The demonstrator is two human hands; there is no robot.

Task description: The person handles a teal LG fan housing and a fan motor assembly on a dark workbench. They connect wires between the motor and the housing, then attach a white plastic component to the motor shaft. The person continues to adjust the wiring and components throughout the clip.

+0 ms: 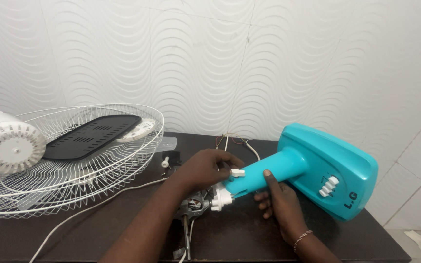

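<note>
left hand [210, 168]: grip closed over the narrow end of the teal fan stand [313, 170], fingers around the white knob [237, 172] at the neck
right hand [281, 202]: under the teal neck, fingers curled up around it from below, thumb lying on top; a steadying grip, closed loosely on the stand
fan stand: lying on its side across the dark surface [239, 234], wide base to the right and tipped up, neck pointing left toward the motor [196, 204]
motor: bare, sits on the surface just left of the white collar [221, 198]; joint partly hidden by the left hand
doing it well (judgement): keep the right hand firm under the neck so the stand does not roll, work the knob with fingertips only, keep the loose wires [235, 142] clear of the joint
markings: dark lettering on the side of the teal base, lower right; white switch buttons [328, 186] in a short row above it
left side: white wire fan guard [74, 156] holding a black vented plate [91, 136]; white round motor cover [7, 146] at the far left
cord: white cord [88, 207] trailing across the surface
</note>
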